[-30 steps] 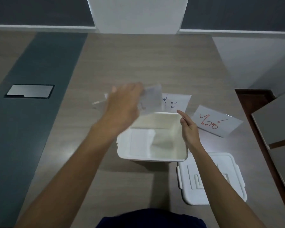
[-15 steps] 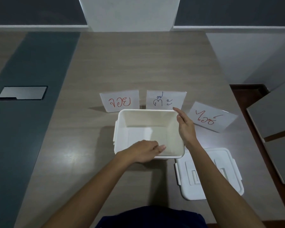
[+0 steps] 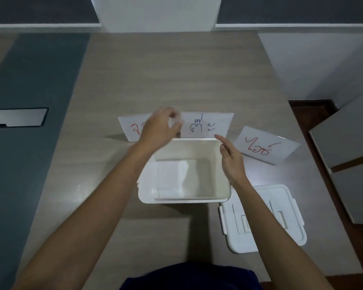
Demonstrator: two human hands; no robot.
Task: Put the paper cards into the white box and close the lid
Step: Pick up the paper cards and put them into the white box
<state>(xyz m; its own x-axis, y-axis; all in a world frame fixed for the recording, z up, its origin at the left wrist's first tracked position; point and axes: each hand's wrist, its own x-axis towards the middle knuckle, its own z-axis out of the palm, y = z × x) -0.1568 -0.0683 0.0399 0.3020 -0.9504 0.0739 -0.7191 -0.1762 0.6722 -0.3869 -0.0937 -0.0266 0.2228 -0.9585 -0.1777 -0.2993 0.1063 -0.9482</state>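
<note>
- The white box stands open on the table, with a card lying inside.
- The left hand hovers behind the box's far left corner, over the red-lettered card; whether its curled fingers pinch it, I cannot tell.
- The right hand, open, rests against the box's right wall.
- Two more cards stand behind the box.
- The lid lies right of the box's near corner.

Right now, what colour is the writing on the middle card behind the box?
Dark blue ink on the middle card, clearest in the head view.
</note>
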